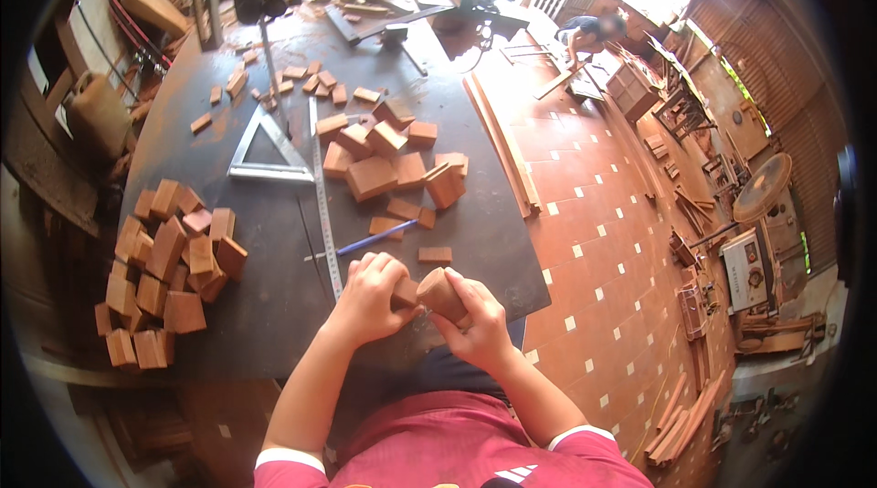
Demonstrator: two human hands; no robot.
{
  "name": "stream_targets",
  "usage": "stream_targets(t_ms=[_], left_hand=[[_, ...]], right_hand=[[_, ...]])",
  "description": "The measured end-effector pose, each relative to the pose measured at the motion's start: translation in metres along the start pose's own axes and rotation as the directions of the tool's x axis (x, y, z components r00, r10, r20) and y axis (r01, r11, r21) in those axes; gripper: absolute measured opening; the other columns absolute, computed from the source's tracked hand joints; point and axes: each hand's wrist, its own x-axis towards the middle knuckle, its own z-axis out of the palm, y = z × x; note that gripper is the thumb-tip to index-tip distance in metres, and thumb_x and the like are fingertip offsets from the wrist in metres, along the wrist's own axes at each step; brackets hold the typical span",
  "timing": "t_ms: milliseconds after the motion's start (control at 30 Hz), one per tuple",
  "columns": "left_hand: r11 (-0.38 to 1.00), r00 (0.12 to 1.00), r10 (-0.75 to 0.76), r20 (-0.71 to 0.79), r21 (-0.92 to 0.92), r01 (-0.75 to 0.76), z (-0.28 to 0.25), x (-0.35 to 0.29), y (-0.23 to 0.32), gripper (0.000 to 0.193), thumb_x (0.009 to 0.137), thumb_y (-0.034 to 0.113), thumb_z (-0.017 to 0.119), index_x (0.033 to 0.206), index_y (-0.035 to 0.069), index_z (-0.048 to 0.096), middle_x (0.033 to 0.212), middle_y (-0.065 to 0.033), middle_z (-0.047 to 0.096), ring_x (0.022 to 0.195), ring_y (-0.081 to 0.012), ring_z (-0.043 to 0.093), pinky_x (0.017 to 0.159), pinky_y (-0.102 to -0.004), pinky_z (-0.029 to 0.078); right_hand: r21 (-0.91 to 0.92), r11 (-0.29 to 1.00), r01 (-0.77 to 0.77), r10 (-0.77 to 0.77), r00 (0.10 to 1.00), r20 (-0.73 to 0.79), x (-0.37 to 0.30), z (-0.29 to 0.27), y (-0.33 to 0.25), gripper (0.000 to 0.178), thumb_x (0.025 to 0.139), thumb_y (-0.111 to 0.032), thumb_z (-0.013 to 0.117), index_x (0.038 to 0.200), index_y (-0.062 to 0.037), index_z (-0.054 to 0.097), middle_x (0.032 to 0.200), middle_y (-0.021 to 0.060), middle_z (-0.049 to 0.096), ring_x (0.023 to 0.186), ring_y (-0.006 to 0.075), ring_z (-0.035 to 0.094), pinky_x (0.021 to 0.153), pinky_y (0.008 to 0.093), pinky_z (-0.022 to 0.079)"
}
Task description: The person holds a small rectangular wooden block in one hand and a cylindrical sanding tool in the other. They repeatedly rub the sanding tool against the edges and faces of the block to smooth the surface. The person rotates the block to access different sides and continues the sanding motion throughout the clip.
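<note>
Close to the table's near edge, my left hand (367, 298) is closed round a small reddish-brown wooden block (405, 292). My right hand (480, 322) grips another wooden block (440, 294), which has a rounded end and is tilted up toward the left. The two blocks nearly meet; whether they touch I cannot tell. Just beyond my hands lie a single flat block (435, 255) and a blue pencil (376, 237). A steel ruler (322, 205) runs lengthwise on the dark table (274, 305), left of the pencil.
A heap of blocks (165, 250) covers the table's left side; another pile (372, 175) sits past the pencil. A metal triangle square (271, 174) lies between them. Small offcuts (320, 81) are scattered farther back. Long boards (501, 145) stand along the right edge. A person (585, 33) bends over wood beyond.
</note>
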Motion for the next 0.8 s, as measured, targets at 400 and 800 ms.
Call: stream_targets(t_ms=[400, 800], left_hand=[[1.0, 1.0, 0.023, 0.0, 0.022, -0.023, 0.0018, 0.0033, 0.0008, 0.047, 0.067, 0.022, 0.094, 0.103, 0.007, 0.067, 0.105, -0.0098, 0.069, 0.107, -0.0344, 0.063, 0.093, -0.0469, 0.046], [0.998, 0.996, 0.001, -0.088, 0.055, 0.004, 0.004, 0.002, 0.003, 0.053, 0.064, 0.029, 0.098, 0.101, 0.007, 0.067, 0.1, -0.0101, 0.069, 0.098, -0.0342, 0.066, 0.09, -0.0462, 0.05]], right_hand=[[0.08, 0.997, 0.009, -0.008, 1.0, -0.015, 0.0014, -0.0026, -0.001, 0.073, 0.081, -0.008, 0.089, 0.147, 0.0016, 0.06, 0.122, 0.0257, 0.071, 0.109, 0.0413, 0.072, 0.094, 0.045, 0.06], [0.06, 0.997, -0.049, 0.052, 0.997, -0.049, 0.0025, -0.0039, 0.0025, 0.071, 0.084, -0.01, 0.088, 0.148, 0.0024, 0.058, 0.121, 0.027, 0.07, 0.107, 0.0434, 0.072, 0.094, 0.0461, 0.06]])
